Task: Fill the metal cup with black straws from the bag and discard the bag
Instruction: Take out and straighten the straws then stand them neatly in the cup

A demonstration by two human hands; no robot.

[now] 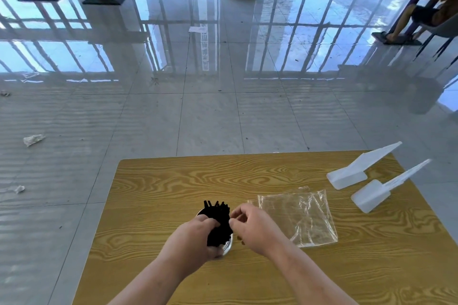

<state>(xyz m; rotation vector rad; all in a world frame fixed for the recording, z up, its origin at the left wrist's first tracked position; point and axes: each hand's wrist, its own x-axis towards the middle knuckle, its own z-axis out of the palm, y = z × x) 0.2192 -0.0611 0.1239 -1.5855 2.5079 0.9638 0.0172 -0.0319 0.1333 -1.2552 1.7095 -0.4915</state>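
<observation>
A person stands at a wood-grain worktop (pixel 247 280) with both hands over a metal cup (pixel 227 247) that sits near the middle of the worktop, a little to the left. A bundle of black straws (pixel 219 219) stands in the cup, leaning away from the person, with the tips fanned out above the rim. Only slivers of the shiny rim show on either side of the bundle.

The left hand (pixel 195 238) comes in from the left, its fingers curled round the straws and its thumb low by the cup. The right hand (pixel 251 226) is just to the right of the bundle, fingers curled and fingertips up against the straws. I cannot tell whether it pinches a straw or only touches them.

The clear plastic bag (pixel 300 218) lies flat and crumpled on the worktop, just to the right of the right hand. It looks see-through all the way, with the wood grain showing under it.

Further right, near the far corner, two white plastic scoops (pixel 347 176) (pixel 371 197) lie side by side with their handles pointing over the edge.

The glossy tiled floor (pixel 198 119) beyond carries a few scraps of crumpled plastic (pixel 33 139) on the left. Far off at the top right another person (pixel 421 17) sits at a table.
</observation>
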